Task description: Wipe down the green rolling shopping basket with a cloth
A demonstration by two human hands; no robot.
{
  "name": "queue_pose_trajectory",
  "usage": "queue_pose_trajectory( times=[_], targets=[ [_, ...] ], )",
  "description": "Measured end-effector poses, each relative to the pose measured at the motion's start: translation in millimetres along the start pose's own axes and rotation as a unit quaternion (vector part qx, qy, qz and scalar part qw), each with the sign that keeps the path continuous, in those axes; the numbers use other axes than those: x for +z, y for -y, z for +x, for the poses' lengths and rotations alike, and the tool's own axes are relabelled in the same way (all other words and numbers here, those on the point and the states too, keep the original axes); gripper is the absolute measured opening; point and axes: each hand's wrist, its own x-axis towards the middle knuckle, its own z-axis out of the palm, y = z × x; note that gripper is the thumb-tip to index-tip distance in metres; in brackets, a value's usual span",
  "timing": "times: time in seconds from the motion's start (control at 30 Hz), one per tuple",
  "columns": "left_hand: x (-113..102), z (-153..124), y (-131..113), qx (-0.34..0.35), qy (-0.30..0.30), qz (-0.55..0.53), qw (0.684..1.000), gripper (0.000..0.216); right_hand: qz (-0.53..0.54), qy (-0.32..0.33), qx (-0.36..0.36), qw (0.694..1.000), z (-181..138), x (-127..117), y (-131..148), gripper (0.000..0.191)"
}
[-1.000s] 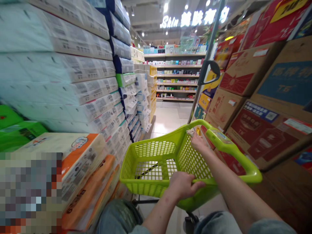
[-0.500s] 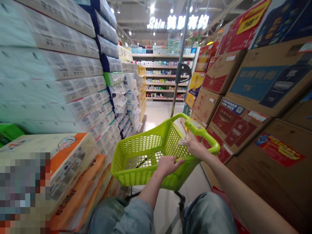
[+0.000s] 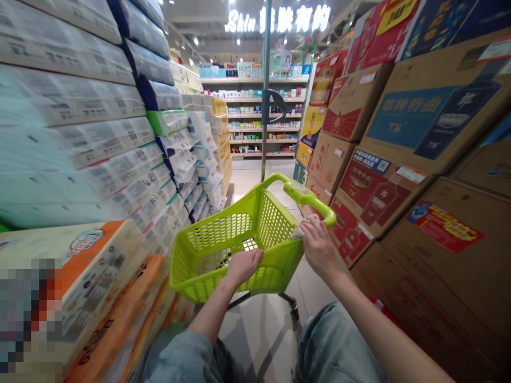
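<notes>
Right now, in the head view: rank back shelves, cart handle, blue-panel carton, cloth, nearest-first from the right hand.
From the right hand:
1. Cloth: under its fingers.
2. Cart handle: just ahead.
3. Blue-panel carton: off right.
4. Back shelves: aisle's far end.

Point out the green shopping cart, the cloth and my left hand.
Shopping cart [image 3: 277, 266]: head view, on its near outer wall.
Cloth [image 3: 299, 230]: head view, on its uncovered part.
Left hand [image 3: 244, 266]: head view, back of hand.
</notes>
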Motion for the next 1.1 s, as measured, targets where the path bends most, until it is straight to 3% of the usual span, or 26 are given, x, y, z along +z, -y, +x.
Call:
queue_pose_trajectory(
  times=[0.13, 0.3, 0.4, 0.53, 0.63, 0.73, 0.87, 0.97, 1.1],
  targets=[
    [2.8, -2.6, -0.2, 0.013, 0.004, 0.029, 0.999, 0.061, 0.023, -0.04, -0.019, 0.999, -10.2, 37.6, 41.7, 0.032],
    [1.6, -2.3, -0.6, 0.026, 0.0, 0.031, 0.999, 0.057, 0.045, -0.05, -0.071, 0.995, -32.4, 64.9, 83.2, 0.043],
    [1.7, -2.5, 1.7, 0.029, 0.006, 0.035, 0.999, 0.057, 0.033, -0.038, -0.136, 0.989, -39.8, 66.3, 76.1, 0.049],
    [0.4, -2.5, -0.3, 0.023, 0.02, 0.026, 0.999, 0.06, 0.008, -0.012, -0.2, 0.98, -35.9, 50.5, 33.4, 0.051],
    [-0.1, -1.0, -4.9, 0.026, 0.026, 0.019, 0.999, 0.058, -0.011, 0.022, -0.143, 0.989, -29.6, 32.2, -0.9, 0.049],
    [1.4, 2.2, -9.5, 0.024, 0.029, 0.018, 0.999, 0.058, -0.037, 0.031, -0.035, 0.998, -24.9, 13.1, -22.9, 0.045],
    [3.9, 6.3, -14.5, 0.023, 0.022, 0.015, 0.999, 0.057, -0.033, -0.063, 0.142, 0.987, -23.0, -2.5, -30.6, 0.044],
    [4.6, 8.1, -17.9, 0.012, 0.022, 0.015, 1.0, 0.057, 0.034, -0.135, 0.228, 0.964, -26.9, 3.5, -22.4, 0.046],
    [4.5, 9.9, -21.2, 0.002, 0.024, 0.019, 1.0, 0.055, 0.133, -0.156, 0.226, 0.952, -44.3, 33.5, 3.8, 0.052]
  ],
)
